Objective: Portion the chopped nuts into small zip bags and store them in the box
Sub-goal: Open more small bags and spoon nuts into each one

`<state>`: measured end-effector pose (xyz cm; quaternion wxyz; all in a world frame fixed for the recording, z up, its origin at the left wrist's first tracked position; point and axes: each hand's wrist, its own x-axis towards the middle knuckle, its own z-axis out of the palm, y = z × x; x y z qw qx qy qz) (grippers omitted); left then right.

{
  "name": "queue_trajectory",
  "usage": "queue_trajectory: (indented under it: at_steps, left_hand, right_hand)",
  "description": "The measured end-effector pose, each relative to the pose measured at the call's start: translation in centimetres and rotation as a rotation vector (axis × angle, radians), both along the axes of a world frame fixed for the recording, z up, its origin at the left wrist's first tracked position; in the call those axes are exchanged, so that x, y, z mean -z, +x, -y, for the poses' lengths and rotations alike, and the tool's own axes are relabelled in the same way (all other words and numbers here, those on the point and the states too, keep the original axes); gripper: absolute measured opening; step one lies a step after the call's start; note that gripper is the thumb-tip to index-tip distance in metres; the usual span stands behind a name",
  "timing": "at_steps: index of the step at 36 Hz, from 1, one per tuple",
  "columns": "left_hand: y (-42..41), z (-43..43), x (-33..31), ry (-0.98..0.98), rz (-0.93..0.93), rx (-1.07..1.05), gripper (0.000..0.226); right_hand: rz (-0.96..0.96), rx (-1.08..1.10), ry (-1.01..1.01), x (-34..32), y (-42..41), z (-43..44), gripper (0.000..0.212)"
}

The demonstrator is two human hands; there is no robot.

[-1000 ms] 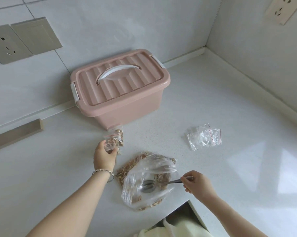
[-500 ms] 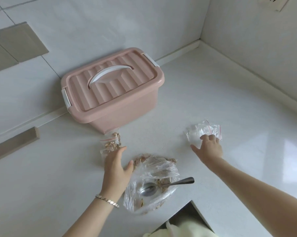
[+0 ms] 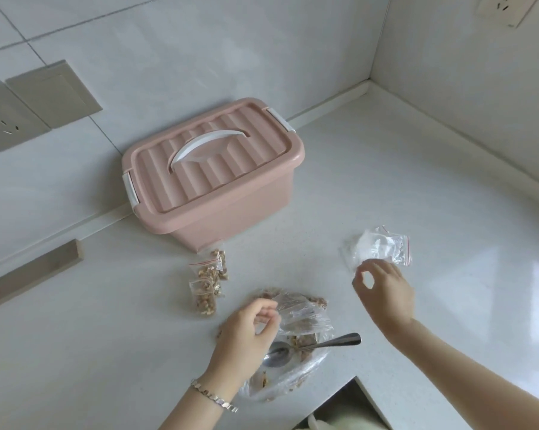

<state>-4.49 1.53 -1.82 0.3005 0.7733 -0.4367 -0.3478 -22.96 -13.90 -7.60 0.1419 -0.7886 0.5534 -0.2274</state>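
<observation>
A pink box [image 3: 231, 212] with a white handle stands by the back wall, its lid shut. Just in front of it lie small zip bags filled with nuts [image 3: 207, 282]. Nearer me, the large clear bag of chopped nuts [image 3: 302, 318] lies open with a metal spoon [image 3: 327, 342] resting in it. My left hand [image 3: 246, 335] hovers at that bag's left edge, fingers loosely curled and holding nothing. Thumb and forefinger of my right hand [image 3: 384, 293] pinch the near edge of the pile of empty zip bags [image 3: 381, 248].
The white counter runs into a corner at the back right, with tiled walls on two sides. Wall sockets [image 3: 10, 119] sit at the left. A wooden strip [image 3: 32, 271] lies at the far left. A cutout in the counter edge [image 3: 339, 411] opens near my body.
My left hand set the filled bag down with the others and drew back to the large bag. My right hand let go of the spoon and reached to the empty bags.
</observation>
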Motion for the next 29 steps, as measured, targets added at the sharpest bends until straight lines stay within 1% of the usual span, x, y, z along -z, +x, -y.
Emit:
queue_trajectory:
  at_steps: [3, 6, 8, 9, 11, 14, 17, 18, 20, 21, 23, 26, 28, 29]
  left_hand:
    - [-1.3, 0.7, -1.1, 0.012, -0.116, -0.013, 0.029]
    - [-2.5, 1.4, -2.3, 0.024, -0.274, -0.033, 0.043]
    - [-3.2, 1.5, -2.6, 0.011, -0.373, -0.046, 0.058]
    - [-3.4, 1.5, -2.7, -0.005, -0.392, -0.060, 0.060]
    - [-3.8, 1.5, -3.0, -0.068, -0.411, -0.113, 0.054]
    - [-4.0, 1.1, -3.4, -0.150, -0.416, -0.117, 0.031]
    - [-4.1, 0.5, -3.4, -0.151, -0.457, -0.153, 0.013]
    - [-4.0, 0.4, -3.1, -0.149, -0.441, -0.185, 0.011]
    - [-3.8, 0.0, -2.7, -0.139, -0.406, -0.239, 0.015]
    - [-3.5, -0.2, -2.6, -0.134, -0.406, -0.263, 0.020]
    - [-3.0, -0.5, -2.7, -0.096, -0.440, -0.291, 0.019]
    - [-2.5, -0.8, -3.1, -0.033, -0.472, -0.243, 0.015]
    - [-2.1, -0.9, -3.3, 0.006, -0.461, -0.151, 0.016]
    - [-2.0, -1.0, -3.5, 0.027, -0.468, -0.113, 0.016]
  right_hand:
    - [0.099, -0.223, -0.111, -2.6, 0.2, -2.8, 0.014]
    - [0.158, -0.373, -0.198, -4.2, 0.7, -5.1, 0.004]
    - [0.176, -0.448, -0.224, -4.4, 1.1, -6.3, 0.013]
    - [0.185, -0.470, -0.225, -4.4, 1.2, -6.8, 0.013]
    - [0.198, -0.502, -0.217, -4.2, 1.3, -7.4, 0.009]
    - [0.205, -0.531, -0.179, -4.1, 1.5, -8.0, 0.005]
    - [0.196, -0.600, -0.067, -4.3, 1.7, -8.5, 0.010]
    - [0.199, -0.627, -0.008, -4.5, 1.7, -8.6, 0.013]
    - [0.250, -0.642, 0.137, -5.1, 1.7, -8.7, 0.017]
    - [0.295, -0.617, 0.222, -5.5, 1.7, -8.6, 0.019]
    - [0.368, -0.530, 0.325, -6.2, 1.8, -8.2, 0.025]
    - [0.373, -0.410, 0.370, -6.8, 2.1, -7.3, 0.032]
    - [0.372, -0.388, 0.536, -7.4, 2.3, -6.8, 0.037]
    - [0.385, -0.393, 0.639, -7.7, 2.4, -6.5, 0.034]
